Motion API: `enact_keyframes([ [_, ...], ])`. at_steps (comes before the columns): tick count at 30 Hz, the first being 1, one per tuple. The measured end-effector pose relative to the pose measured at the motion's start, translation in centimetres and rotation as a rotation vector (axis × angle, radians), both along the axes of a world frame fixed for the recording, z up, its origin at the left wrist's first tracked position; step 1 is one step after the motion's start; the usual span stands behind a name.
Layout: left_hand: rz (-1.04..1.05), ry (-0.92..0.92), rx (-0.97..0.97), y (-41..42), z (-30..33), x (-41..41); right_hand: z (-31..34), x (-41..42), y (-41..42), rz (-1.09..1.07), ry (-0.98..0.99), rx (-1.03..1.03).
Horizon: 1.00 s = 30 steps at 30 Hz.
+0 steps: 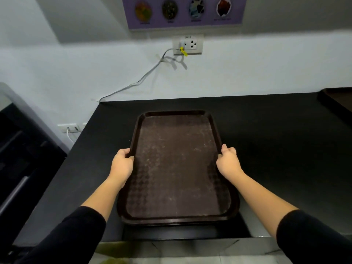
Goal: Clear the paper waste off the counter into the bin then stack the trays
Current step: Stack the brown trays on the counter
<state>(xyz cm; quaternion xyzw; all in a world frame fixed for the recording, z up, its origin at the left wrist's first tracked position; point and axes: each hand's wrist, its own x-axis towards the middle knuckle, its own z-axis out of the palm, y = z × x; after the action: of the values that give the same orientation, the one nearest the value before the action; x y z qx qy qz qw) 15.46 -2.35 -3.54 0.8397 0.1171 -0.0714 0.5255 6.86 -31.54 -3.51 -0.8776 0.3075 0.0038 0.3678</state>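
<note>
Dark brown rectangular plastic tray point(176, 164) on black counter point(276, 141) — left hand point(122, 163) grips rim at 9 o'clock, right hand point(227, 161) at 3 o'clock.

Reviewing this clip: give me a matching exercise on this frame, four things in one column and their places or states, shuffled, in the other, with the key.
Things:
1. brown tray
2. left hand
3. second tray
4. wall socket

Places or states:
A. at the counter's far right edge, cut off by the frame
B. on the wall, a cable plugged in
C. held at both long sides, middle of the counter
D. grips the tray's left rim

Pairs: 1-C, 2-D, 3-A, 4-B
</note>
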Motion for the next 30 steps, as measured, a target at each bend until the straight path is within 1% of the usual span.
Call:
enact_keyframes([
  [3,0.009,0.049,0.011,0.5,-0.1,0.4,0.4,0.1,-0.5,0.069,0.059,-0.067],
  [6,-0.014,0.073,0.035,1.1,-0.2,0.8,0.7,0.4,-0.7,0.081,0.113,-0.091],
  [11,-0.036,0.146,0.050,0.5,0.6,1.1,0.4,0.0,-0.3,0.135,0.106,-0.146],
  [14,-0.046,0.093,0.089,0.2,0.9,1.2,0.6,0.1,-0.8,0.178,0.110,-0.147],
  [17,-0.074,-0.059,0.233,0.0,1.5,1.2,1.2,0.5,-2.0,0.230,0.141,-0.162],
  [20,-0.170,-0.182,0.389,0.0,2.2,1.3,1.7,0.8,-3.2,0.301,0.165,-0.195],
  [23,-0.272,-0.200,0.508,0.1,2.5,1.6,1.9,1.1,-4.3,0.357,0.176,-0.245],
  [26,-0.339,-0.225,0.633,-0.2,2.6,2.0,2.0,1.4,-4.9,0.410,0.180,-0.226],
  [30,-0.413,-0.238,0.736,-0.7,2.7,2.4,2.1,2.4,-5.3,0.492,0.177,-0.251],
])
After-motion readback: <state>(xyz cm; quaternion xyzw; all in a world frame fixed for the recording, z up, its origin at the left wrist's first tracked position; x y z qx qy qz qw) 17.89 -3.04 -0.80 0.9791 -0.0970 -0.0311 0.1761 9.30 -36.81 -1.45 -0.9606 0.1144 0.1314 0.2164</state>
